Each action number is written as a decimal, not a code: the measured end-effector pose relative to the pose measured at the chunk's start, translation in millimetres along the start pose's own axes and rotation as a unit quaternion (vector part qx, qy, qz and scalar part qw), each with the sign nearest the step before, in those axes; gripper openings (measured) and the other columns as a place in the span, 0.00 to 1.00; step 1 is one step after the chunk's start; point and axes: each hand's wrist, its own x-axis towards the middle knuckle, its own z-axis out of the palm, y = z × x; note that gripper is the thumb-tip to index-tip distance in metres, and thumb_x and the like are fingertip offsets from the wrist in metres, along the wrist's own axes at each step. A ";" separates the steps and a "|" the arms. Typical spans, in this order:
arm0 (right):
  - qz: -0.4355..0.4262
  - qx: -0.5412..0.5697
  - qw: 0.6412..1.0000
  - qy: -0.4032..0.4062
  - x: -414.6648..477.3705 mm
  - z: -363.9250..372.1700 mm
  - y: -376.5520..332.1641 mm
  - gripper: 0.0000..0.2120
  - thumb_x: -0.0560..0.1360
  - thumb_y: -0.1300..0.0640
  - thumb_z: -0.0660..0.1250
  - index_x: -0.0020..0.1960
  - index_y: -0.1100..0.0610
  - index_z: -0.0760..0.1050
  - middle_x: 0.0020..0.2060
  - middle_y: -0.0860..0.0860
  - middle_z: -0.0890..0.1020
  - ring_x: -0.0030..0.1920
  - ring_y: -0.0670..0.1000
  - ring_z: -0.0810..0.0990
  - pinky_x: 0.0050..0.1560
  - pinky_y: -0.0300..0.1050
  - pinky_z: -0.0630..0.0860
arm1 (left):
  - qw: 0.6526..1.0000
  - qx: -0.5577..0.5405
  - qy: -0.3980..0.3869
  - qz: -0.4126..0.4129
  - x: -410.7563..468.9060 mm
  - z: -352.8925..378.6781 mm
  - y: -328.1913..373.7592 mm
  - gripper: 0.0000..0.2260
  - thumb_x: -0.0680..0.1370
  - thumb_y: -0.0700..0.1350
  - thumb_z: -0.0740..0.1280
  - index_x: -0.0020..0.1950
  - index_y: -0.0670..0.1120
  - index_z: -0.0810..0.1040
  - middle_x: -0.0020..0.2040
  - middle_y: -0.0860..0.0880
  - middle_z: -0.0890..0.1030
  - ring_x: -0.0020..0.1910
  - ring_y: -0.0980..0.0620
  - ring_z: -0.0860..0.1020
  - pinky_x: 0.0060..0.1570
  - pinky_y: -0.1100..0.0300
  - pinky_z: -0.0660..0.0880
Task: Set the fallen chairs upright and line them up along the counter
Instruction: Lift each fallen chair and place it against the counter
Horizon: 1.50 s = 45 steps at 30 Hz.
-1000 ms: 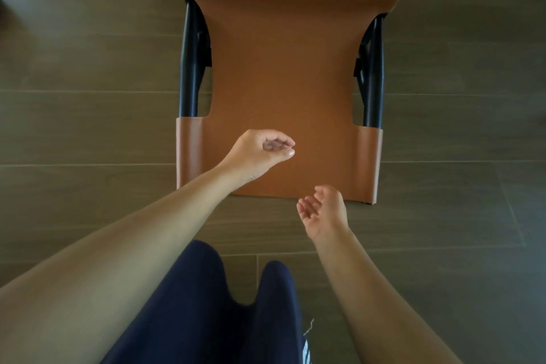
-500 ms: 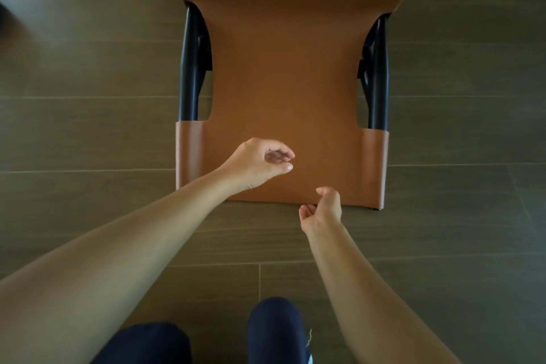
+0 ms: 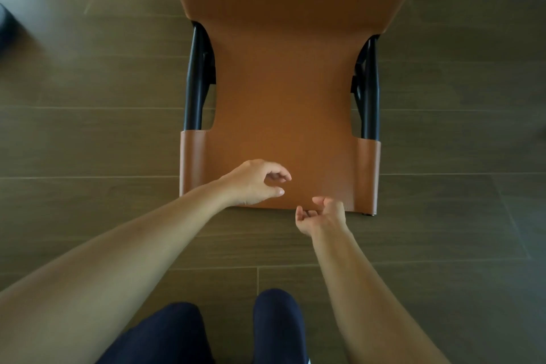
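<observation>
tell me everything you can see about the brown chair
The chair lies flat on the wood-look floor, narrow end towards the person, wide end cut off at the top of the view. Its cover looks like smooth tan leather, wrapped into sleeves at both near corners. Black metal tubes run out of those sleeves along each side. The left hand hovers over the near end, fingers curled; the right hand sits palm-up at the near edge. Neither has a grip on it.

No readable text, labels, brands, numbers or signs anywhere
</observation>
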 end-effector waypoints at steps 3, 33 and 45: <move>-0.013 0.010 1.000 -0.006 -9.3 -4.8 4.5 0.18 0.75 0.68 0.56 0.64 0.63 0.71 0.60 0.57 0.71 0.56 0.56 0.75 0.60 0.45 0.74 | 1.000 0.023 0.005 -0.003 -8.6 -4.9 3.3 0.15 0.78 0.44 0.68 0.65 0.53 0.76 0.62 0.57 0.78 0.65 0.59 0.73 0.69 0.55 0.67; -0.054 0.037 0.991 -0.119 -312.7 96.5 -85.5 0.22 0.75 0.69 0.57 0.69 0.61 0.67 0.68 0.68 0.70 0.53 0.50 0.81 0.27 0.32 0.67 | 0.885 0.440 0.121 0.090 -76.3 -176.8 137.3 0.27 0.81 0.31 0.57 0.79 0.42 0.55 0.76 0.44 0.64 0.74 0.48 0.65 0.66 0.54 0.72; -0.074 -0.026 0.988 -0.133 -450.4 221.6 -176.8 0.11 0.80 0.61 0.64 0.62 0.61 0.74 0.44 0.63 0.79 0.40 0.52 0.85 0.23 0.30 0.72 | 0.889 0.439 0.123 -0.026 -53.5 -358.8 270.6 0.26 0.73 0.28 0.64 0.70 0.43 0.69 0.59 0.46 0.80 0.55 0.48 0.81 0.46 0.56 0.79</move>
